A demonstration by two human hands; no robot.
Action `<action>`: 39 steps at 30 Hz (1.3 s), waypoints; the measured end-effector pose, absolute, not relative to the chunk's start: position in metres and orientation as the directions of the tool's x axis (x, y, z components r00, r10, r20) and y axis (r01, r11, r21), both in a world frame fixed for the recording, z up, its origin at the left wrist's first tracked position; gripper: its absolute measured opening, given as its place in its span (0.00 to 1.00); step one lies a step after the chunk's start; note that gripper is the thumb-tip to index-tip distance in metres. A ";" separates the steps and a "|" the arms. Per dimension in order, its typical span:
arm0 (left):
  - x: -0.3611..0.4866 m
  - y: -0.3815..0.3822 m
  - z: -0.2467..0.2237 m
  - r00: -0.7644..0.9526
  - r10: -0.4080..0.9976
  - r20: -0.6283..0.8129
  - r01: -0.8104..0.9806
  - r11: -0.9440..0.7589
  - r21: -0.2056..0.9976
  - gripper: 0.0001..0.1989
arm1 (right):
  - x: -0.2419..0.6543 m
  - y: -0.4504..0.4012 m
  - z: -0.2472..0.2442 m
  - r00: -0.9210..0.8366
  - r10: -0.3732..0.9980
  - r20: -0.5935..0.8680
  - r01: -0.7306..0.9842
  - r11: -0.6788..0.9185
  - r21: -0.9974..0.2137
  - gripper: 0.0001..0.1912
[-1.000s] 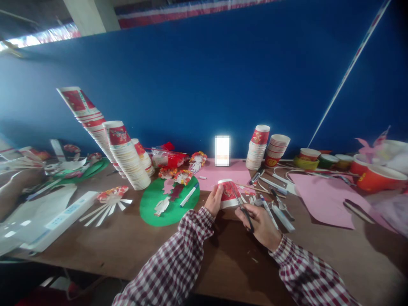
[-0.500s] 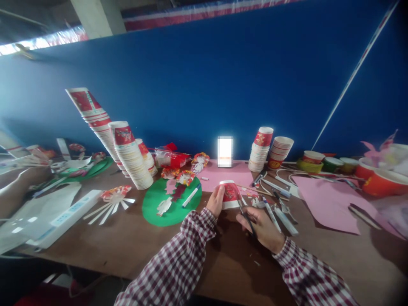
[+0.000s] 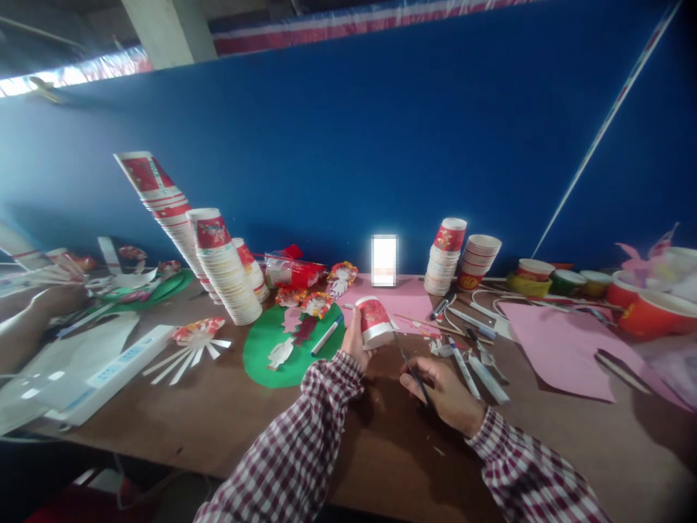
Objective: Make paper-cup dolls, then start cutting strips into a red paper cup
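A red and white paper cup (image 3: 375, 321) is tilted in my left hand (image 3: 356, 340), whose fingers wrap its left side. My right hand (image 3: 443, 392) grips a pair of dark scissors (image 3: 414, 372), their blades pointing up and left toward the cup's right edge. Whether the blades touch the cup I cannot tell. Left of the cup lies a green paper disc (image 3: 266, 367) bearing paper cut-outs and a marker (image 3: 327, 335). Behind the cup is a pink paper sheet (image 3: 408, 294).
Tall paper cup stacks (image 3: 221, 269) stand at the left and a shorter stack (image 3: 442, 261) at the right. Markers (image 3: 464, 369) lie beyond my right hand. A power strip (image 3: 117, 370) and a fringed cup piece (image 3: 197, 338) lie left. Another person's hand (image 3: 59, 301) is at far left.
My left hand has shifted left and turned the paper cup, tilting it. The scissors have come away from across the cup and my right hand has dropped slightly.
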State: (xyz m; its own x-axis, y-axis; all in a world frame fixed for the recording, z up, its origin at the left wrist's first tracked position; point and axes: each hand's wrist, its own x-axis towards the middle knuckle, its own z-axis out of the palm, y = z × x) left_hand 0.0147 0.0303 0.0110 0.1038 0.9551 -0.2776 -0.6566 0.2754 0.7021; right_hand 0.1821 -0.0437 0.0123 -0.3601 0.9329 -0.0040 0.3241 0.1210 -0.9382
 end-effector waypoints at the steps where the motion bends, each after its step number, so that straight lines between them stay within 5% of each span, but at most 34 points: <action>1: 0.013 0.030 0.013 0.118 0.951 -0.285 -0.675 0.287 0.680 0.28 | 0.182 -0.044 0.013 -0.361 0.933 -0.009 0.329 0.119 -0.937 0.16; 10: 0.013 0.028 0.030 0.122 0.933 -0.338 -0.798 0.295 0.526 0.19 | 0.182 -0.045 0.015 -0.372 0.928 -0.002 0.333 0.131 -0.934 0.16; 39: 0.018 0.029 0.023 0.197 0.951 -0.238 -0.779 0.299 0.551 0.19 | 0.180 -0.048 0.021 -0.361 0.928 0.093 0.446 0.260 -0.856 0.16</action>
State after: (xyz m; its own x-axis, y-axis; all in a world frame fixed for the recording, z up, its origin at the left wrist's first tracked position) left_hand 0.0180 0.0288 0.0227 0.1969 0.9510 -0.2382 -0.7793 0.2992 0.5505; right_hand 0.1801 -0.0482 0.0214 -0.3609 0.9279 0.0932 0.4464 0.2596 -0.8563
